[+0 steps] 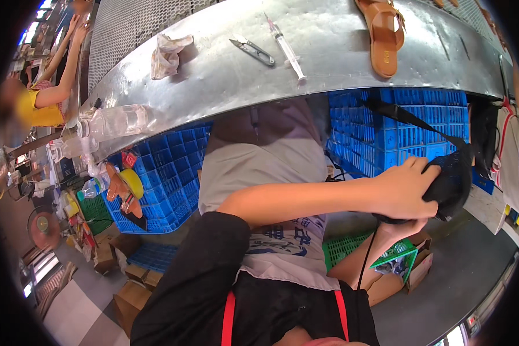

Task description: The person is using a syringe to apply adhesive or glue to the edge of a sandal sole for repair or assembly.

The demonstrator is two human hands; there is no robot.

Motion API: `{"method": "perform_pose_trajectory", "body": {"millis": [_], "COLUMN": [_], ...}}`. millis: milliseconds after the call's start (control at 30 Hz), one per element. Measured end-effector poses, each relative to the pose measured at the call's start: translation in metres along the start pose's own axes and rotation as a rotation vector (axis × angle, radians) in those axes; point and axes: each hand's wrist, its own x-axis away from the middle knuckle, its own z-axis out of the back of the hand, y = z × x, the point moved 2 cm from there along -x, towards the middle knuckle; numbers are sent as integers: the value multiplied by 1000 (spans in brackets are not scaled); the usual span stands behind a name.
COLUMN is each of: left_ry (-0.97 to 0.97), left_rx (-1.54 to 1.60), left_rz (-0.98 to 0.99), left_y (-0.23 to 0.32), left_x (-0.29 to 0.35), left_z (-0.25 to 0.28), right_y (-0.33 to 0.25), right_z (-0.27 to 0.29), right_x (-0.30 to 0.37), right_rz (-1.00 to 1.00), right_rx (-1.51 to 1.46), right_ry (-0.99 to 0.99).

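At the right, my left hand [406, 187] reaches across my body with its fingers curled round a soft black thing with a strap [452, 181]. I cannot make out its exact kind. Its wide black strap [406, 115] stretches up in front of a blue crate, and a thin cord hangs below. My right hand [401, 229] is just under the left, against the same black thing; its fingers are mostly hidden. Farther off on the metal table lie a tan sandal [384, 46], a syringe [285, 47], small thread snips [252, 49] and a crumpled cloth or paper [168, 56].
Blue crates [167, 179] stand under the table [213, 75] on both sides of my lap. Clear bottles [118, 122] stand at the table's left end. A green basket [401, 254] and cardboard boxes [130, 303] rest on the floor. Another person [46, 106] works at far left.
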Motion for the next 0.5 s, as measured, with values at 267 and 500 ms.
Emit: {"method": "perform_pose_trajectory", "body": {"millis": [267, 500], "left_ry": [175, 708], "left_rx": [9, -261], "left_rz": [-539, 119], "left_y": [-10, -77], "left_x": [140, 228], "left_z": [90, 130], "right_y": [-41, -111], "right_z": [-22, -88], "right_x": [-55, -36], "right_rz": [-631, -961], "right_rx": [-914, -984], "right_ry": [-823, -992]}}
